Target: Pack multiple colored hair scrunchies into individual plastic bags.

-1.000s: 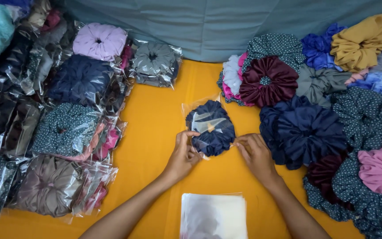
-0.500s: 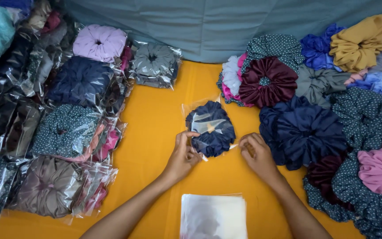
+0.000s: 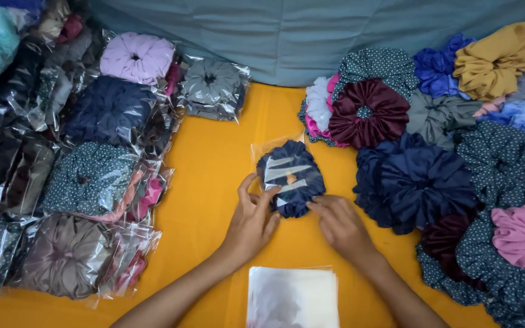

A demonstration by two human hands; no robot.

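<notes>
Bagged scrunchies [image 3: 86, 176] are piled on the left of the yellow tablecloth [image 3: 214, 170]. In the middle, the left hand [image 3: 251, 222] and right hand [image 3: 340, 226] pinch the near edge of a clear bag holding a navy scrunchie [image 3: 291, 177]. A stack of clear bags [image 3: 293, 297] lies near. Loose scrunchies [image 3: 445, 152] are heaped on the right. A grey-green cloth [image 3: 311, 33] hangs behind.

Navy scrunchie [image 3: 291, 176]; orange tablecloth [image 3: 214, 170]; maroon scrunchie [image 3: 369, 112].
</notes>
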